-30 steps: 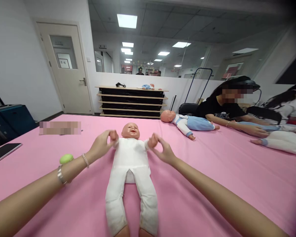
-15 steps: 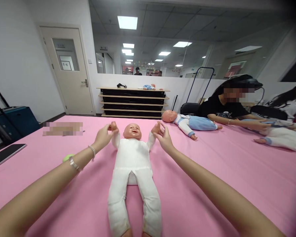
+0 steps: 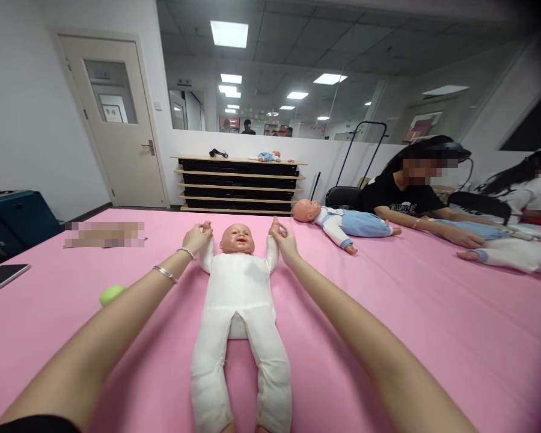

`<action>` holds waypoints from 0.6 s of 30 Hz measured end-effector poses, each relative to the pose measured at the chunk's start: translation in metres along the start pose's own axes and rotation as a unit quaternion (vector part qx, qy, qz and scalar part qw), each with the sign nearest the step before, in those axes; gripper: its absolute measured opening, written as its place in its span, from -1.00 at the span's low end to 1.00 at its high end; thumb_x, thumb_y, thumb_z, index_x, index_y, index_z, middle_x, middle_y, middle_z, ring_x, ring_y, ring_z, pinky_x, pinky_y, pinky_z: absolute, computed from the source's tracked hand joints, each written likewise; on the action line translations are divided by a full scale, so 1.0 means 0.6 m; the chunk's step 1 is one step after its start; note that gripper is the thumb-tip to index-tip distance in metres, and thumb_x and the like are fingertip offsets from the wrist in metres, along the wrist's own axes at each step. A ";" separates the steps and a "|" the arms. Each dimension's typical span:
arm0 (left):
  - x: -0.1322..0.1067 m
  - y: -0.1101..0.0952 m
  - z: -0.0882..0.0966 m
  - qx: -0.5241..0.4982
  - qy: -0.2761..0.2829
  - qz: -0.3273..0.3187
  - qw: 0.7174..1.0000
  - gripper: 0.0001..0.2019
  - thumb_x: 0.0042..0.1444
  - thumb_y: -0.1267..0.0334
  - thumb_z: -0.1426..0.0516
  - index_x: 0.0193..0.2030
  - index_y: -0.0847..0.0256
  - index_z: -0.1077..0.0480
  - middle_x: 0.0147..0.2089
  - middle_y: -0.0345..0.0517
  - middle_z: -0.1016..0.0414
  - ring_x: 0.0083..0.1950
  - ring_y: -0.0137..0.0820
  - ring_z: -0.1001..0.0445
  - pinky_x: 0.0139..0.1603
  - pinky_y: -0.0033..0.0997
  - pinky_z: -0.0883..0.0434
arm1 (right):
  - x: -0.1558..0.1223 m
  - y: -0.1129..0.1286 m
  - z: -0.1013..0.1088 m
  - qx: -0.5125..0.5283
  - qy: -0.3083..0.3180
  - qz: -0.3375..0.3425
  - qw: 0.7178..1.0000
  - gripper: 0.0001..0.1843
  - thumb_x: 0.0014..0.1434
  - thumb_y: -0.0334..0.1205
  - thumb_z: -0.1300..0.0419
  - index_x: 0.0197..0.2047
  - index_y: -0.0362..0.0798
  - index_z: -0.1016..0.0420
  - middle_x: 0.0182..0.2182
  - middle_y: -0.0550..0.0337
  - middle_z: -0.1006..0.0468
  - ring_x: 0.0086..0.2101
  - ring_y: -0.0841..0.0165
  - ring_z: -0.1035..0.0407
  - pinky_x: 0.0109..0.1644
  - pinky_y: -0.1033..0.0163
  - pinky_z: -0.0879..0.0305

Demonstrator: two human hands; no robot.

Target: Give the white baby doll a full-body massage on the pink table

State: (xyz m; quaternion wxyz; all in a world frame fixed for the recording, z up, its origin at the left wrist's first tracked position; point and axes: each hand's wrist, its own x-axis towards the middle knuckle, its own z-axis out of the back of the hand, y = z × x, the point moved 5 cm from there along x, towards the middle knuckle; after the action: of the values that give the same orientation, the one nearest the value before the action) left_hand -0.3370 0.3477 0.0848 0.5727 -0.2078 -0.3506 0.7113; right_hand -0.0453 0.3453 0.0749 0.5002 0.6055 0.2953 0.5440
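Pink table cover (image 3: 433,313). Green ball (image 3: 112,294) left of centre, dark tablet (image 3: 2,278) at left edge. Second baby doll in blue-and-white outfit (image 3: 338,224) lying on back, far right side. Two seated people, one in a black shirt (image 3: 403,198), hands on another doll's legs (image 3: 509,255). Low wooden shelf unit (image 3: 241,184) at back wall, small doll (image 3: 265,157) on top. White door (image 3: 112,120) left.

Glossy plastic doll head (image 3: 237,238), matt white cloth body, pink fabric table cover (image 3: 388,313)
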 end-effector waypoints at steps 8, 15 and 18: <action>-0.272 0.015 0.079 0.305 -0.047 -0.535 0.786 -0.85 0.10 0.45 0.02 -0.35 0.19 -0.34 -0.34 -0.17 -0.48 -0.27 -0.37 -0.43 -0.03 -0.25 -0.22 | -0.242 0.062 0.073 -0.251 0.352 0.388 0.814 -0.61 0.20 -0.32 0.01 0.10 0.04 -0.25 -0.26 0.11 -0.52 -0.22 0.32 -0.43 -0.08 0.15 -0.38; -0.298 0.050 0.064 0.273 -0.054 -0.548 0.789 -0.88 0.11 0.40 -0.01 -0.27 0.18 -0.34 -0.28 -0.17 -0.50 -0.21 -0.37 -0.42 -0.09 -0.30 -0.23 | -0.250 0.055 0.079 -0.218 0.332 0.366 0.841 -0.66 0.20 -0.34 0.02 0.05 -0.02 -0.27 -0.27 0.09 -0.52 -0.19 0.33 -0.42 -0.06 0.16 -0.35; -0.194 -0.007 0.091 0.139 -0.019 -0.365 0.920 -0.88 0.09 0.20 -0.06 -0.32 0.18 -0.34 -0.25 -0.17 -0.50 -0.22 -0.38 -0.43 -0.15 -0.37 -0.28 | -0.155 0.074 0.074 -0.128 0.159 0.240 0.949 -0.43 0.07 -0.21 -0.18 0.14 0.00 -0.13 -0.08 0.05 -0.44 -0.06 0.27 -0.35 0.04 0.13 -0.29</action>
State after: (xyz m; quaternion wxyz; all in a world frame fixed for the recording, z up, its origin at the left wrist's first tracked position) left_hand -0.3420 0.2221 0.1121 0.8087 0.0298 -0.3108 0.4985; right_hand -0.0332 0.2344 0.0862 0.3746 0.4947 0.1446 0.7708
